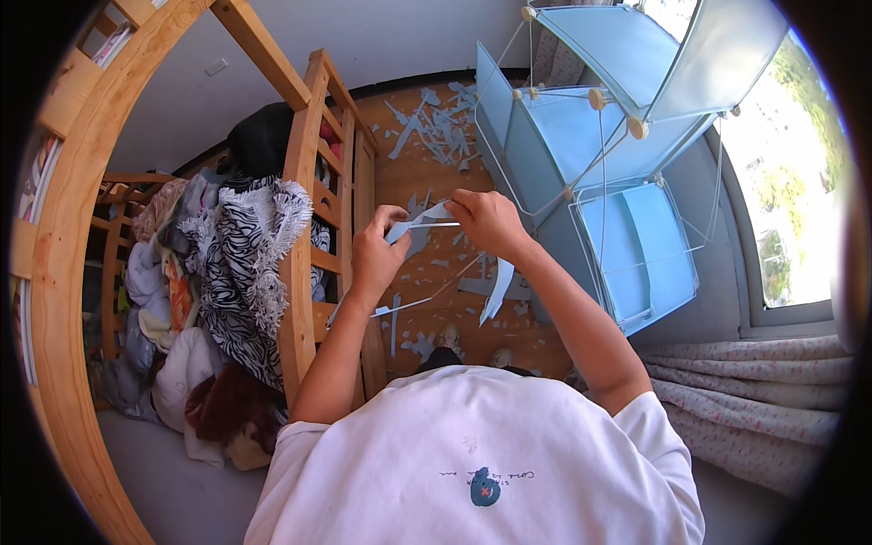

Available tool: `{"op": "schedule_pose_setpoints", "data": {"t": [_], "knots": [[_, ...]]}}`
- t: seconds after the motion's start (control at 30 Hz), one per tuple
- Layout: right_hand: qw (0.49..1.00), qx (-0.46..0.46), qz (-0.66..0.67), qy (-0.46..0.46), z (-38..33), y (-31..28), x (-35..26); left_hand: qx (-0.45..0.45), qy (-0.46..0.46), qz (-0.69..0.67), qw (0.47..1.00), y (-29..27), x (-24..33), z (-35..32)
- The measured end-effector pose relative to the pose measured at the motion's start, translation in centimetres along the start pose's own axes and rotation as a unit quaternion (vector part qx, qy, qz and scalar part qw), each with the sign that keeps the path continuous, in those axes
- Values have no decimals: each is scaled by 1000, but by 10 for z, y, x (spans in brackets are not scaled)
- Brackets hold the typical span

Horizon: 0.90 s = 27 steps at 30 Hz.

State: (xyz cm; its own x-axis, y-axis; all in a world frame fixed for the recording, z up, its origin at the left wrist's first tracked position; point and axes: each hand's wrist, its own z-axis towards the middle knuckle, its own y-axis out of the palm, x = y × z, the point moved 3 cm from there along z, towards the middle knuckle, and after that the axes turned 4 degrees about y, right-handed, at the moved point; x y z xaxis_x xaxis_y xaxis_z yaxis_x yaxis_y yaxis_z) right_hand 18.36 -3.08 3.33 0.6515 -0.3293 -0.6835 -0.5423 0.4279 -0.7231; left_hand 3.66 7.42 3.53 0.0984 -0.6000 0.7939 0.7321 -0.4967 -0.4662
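Far left: wooden bunk frame (82, 272) curving up the edge of view, with a heap of clothes (195, 300) behind the ladder (313, 218) — a zebra-print cloth (245, 263) hangs over the top of it. None of that is touched.

Centre: my left hand (377, 254) is raised in front of me, fingers closed in a pinch on one end of a thin white wire rod (434, 223) that still carries a scrap of pale blue plastic sheet (413, 225). My right hand (486, 218) is just beside it, also pinched shut, gripping the other end of the same rod and scrap. The two hands are near each other, not touching. More of the wire frame hangs below my hands, a long strip of blue (498, 289) dangling from it over the floor.

Floor: torn blue shreds (440, 127) lie scattered on the wooden boards (427, 173), thick near the far wall, thinner under my hands. I judge a good deal of stripping is done — at least this one panel is nearly bare wire.

Right: the blue panel cabinet (609, 173) stands against the window wall, tilted in places, its round connectors (638, 127) and most panels still in place. That looks like the larger part left. Beyond it, the bright window (781, 182); below, a flowered blanket (754, 400).
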Motion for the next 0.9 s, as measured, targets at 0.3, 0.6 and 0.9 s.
{"op": "schedule_pose_setpoints", "data": {"t": [0.3, 0.6, 0.9], "knots": [[973, 186, -38, 129, 14, -23, 70, -75, 0, -31, 997, -14, -2, -6], [997, -11, -66, -26, -61, 22, 62, -67, -151, -267, 949, -4, -27, -4], [983, 31, -45, -178, -15, 10, -23, -119, -104, -210, 965, 15, -6, 1]]}}
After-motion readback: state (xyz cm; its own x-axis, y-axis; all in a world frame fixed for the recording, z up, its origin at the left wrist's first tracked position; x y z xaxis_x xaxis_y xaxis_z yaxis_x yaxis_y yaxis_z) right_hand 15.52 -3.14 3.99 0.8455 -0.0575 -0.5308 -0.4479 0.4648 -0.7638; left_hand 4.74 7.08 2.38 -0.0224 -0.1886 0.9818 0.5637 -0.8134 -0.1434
